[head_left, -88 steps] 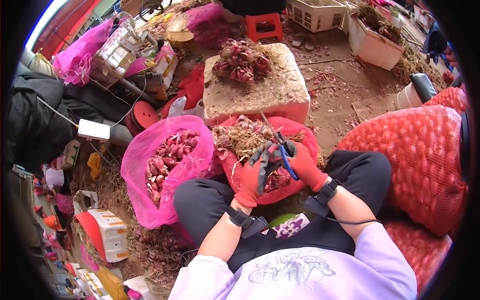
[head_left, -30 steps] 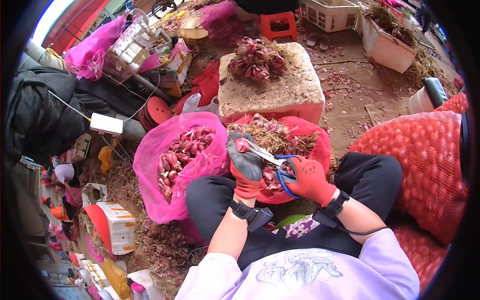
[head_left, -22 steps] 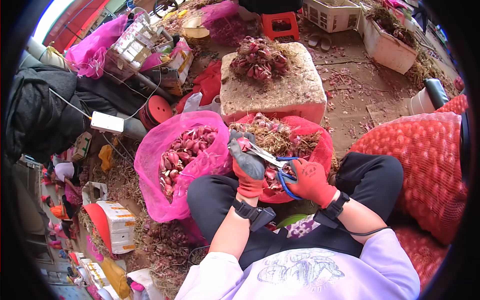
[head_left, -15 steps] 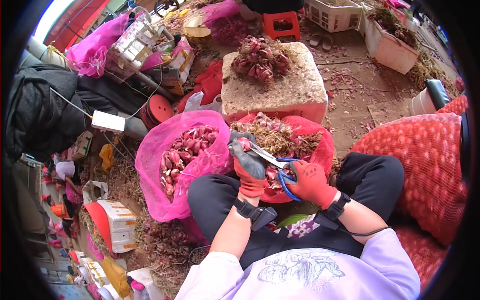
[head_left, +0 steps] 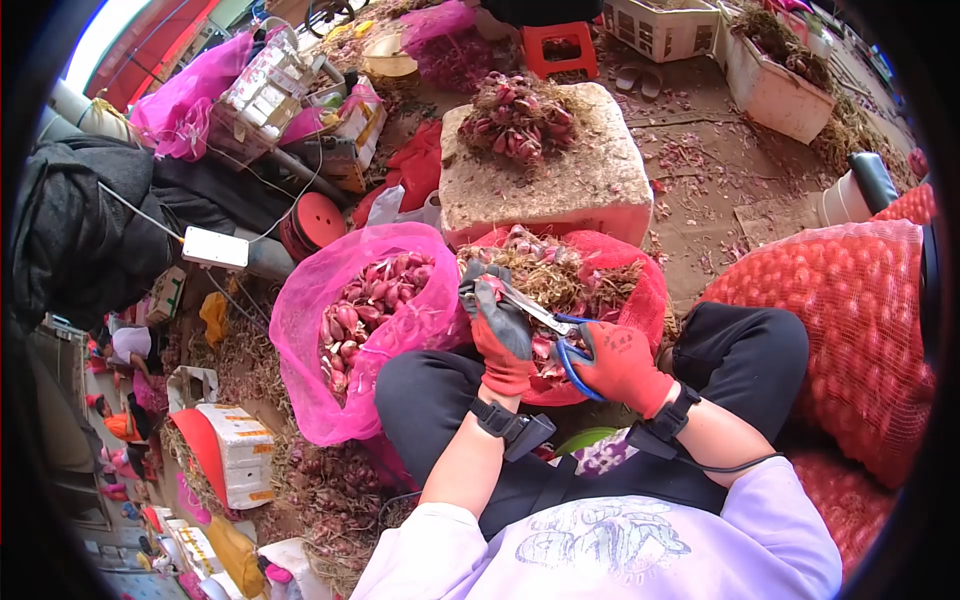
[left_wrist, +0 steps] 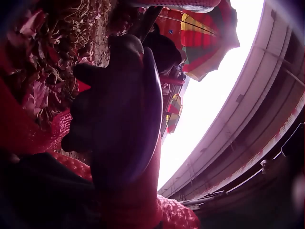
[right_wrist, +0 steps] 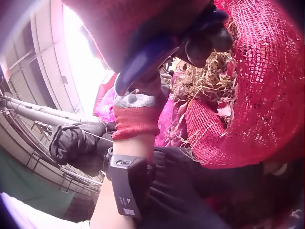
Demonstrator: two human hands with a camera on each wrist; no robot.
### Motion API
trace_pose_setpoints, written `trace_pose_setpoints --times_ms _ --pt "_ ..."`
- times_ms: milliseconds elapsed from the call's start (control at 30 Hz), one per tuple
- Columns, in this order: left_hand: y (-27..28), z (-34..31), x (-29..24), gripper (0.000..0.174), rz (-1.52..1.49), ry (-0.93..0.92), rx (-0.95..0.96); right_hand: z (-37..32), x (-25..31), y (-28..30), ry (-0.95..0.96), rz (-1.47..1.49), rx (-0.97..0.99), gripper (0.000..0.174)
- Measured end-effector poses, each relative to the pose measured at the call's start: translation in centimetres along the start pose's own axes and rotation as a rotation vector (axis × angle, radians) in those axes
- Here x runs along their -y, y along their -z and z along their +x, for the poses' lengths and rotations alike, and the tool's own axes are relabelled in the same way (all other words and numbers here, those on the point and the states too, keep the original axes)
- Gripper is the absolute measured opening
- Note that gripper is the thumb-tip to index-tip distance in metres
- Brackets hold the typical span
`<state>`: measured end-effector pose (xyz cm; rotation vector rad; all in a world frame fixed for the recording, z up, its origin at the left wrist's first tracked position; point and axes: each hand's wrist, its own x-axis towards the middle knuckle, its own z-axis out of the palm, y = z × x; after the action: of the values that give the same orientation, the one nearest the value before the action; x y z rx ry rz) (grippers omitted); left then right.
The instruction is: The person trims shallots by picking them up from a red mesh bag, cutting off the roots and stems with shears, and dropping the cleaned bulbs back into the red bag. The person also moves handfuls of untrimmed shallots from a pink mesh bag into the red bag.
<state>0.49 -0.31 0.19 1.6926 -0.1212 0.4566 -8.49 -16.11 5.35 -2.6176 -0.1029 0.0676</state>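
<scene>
In the head view, my gloved left hand [head_left: 503, 338] holds a reddish shallot [head_left: 494, 286] in its curled fingers. My right hand [head_left: 625, 365], gloved in red, grips the blue-handled scissors [head_left: 540, 311] by their loops. The blades point up and left, with the tips right at the shallot. Both hands are above a red mesh bag [head_left: 648, 298] that holds dry stems and shallots. In the left wrist view the left hand [left_wrist: 121, 105] is dark and hides the shallot. A blue scissor handle [right_wrist: 147, 62] shows close up in the right wrist view.
Left of the hands is a pink mesh bag [head_left: 290, 335] of loose shallots [head_left: 347, 325]. A foam box [head_left: 605, 175] ahead bears a shallot bunch [head_left: 518, 118]. A full red net sack [head_left: 830, 320] stands on the right. The person's knees flank the red bag.
The scissors pointed up and away at first; now they point left to the shallot in the left hand. Lately the left hand has turned slightly, its fingers covering more of the shallot.
</scene>
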Motion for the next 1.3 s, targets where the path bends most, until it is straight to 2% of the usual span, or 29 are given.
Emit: trace_pose_setpoints --times_ms 100,133,200,267,367,400,500,533,567,600,667,733,800,900,933,1000,1033,1067,1167,1200,1300 --pt "-0.7 0.3 -1.3 0.034 -0.135 0.026 -0.037 0.1 -0.5 -0.3 -0.002 0.004 -0.043 0.039" --pt "-0.3 0.3 -0.5 0.034 -0.090 -0.001 -0.011 0.2 -0.9 -0.5 0.003 0.012 -0.063 0.033" --pt "-0.2 0.5 -2.2 0.033 -0.210 0.026 0.013 1.3 -2.6 -0.7 -0.109 0.243 -0.020 0.042" --pt "-0.5 0.2 -5.1 0.032 -0.541 0.136 0.017 2.5 -4.0 0.7 -0.240 0.260 -0.028 0.040" --pt "-0.6 0.5 -4.2 0.031 -0.966 0.361 0.053 2.8 -3.6 2.2 -0.085 0.479 -0.252 0.034" --pt "-0.9 0.6 -3.7 0.030 -1.006 0.395 0.067 2.8 -3.3 2.0 -0.078 0.644 -0.250 0.028" --pt "-1.8 -0.7 -3.8 0.031 -1.001 0.469 0.195 3.2 -1.5 1.0 -0.026 0.958 -0.286 0.028" --pt "-1.8 -1.4 -2.4 0.032 -0.658 0.321 0.344 2.8 -1.0 2.4 -0.033 0.838 -0.217 0.029" --pt "-1.8 -1.9 -1.9 0.034 -0.319 0.145 0.442 2.8 -0.9 2.4 0.020 0.773 -0.254 0.029" --pt "-1.6 -2.2 -1.4 0.034 -0.268 0.126 0.544 2.9 -1.0 2.1 0.072 0.708 -0.289 0.028" --pt "-1.7 -3.6 -2.3 0.035 0.036 -0.120 0.570 3.1 -1.4 1.7 0.159 0.508 -0.293 0.026" --pt "-1.9 -4.6 -1.3 0.035 0.163 -0.215 0.545 3.0 -1.9 1.0 0.163 0.418 -0.300 0.027" --pt "-1.5 -5.0 -2.2 0.040 0.401 -0.407 0.503 2.7 -2.1 0.8 0.149 0.260 -0.261 0.029" --pt "-1.0 -4.7 -3.3 0.044 0.488 -0.565 0.571 2.5 -1.8 0.6 0.146 0.070 -0.297 0.027" --pt "-0.5 -5.0 -1.0 0.051 0.543 -0.636 0.605 2.7 -2.1 0.4 0.092 0.033 -0.255 0.026" --pt "-1.2 -4.8 -3.1 0.048 0.331 -0.463 0.564 3.7 -3.8 -0.2 -0.016 0.131 -0.332 0.024" --pt "-2.0 -4.7 -3.4 0.043 -0.018 -0.061 0.629 4.2 -4.7 -0.3 -0.070 0.178 -0.371 0.023" --pt "-2.8 -4.6 -3.7 0.039 -0.379 0.334 0.541 4.5 -5.2 0.2 -0.101 0.256 -0.367 0.021" --pt "-3.4 -3.8 -5.2 0.033 -1.013 0.638 0.426 4.1 -5.3 1.7 -0.205 0.691 -0.304 0.024" --pt "-3.3 -3.7 -4.8 0.033 -1.011 0.652 0.401 3.9 -5.3 1.6 -0.232 0.980 -0.222 0.026" --pt "-2.7 -3.5 -4.2 0.034 -0.837 0.591 0.498 3.9 -4.1 1.0 -0.037 1.067 -0.164 0.024"
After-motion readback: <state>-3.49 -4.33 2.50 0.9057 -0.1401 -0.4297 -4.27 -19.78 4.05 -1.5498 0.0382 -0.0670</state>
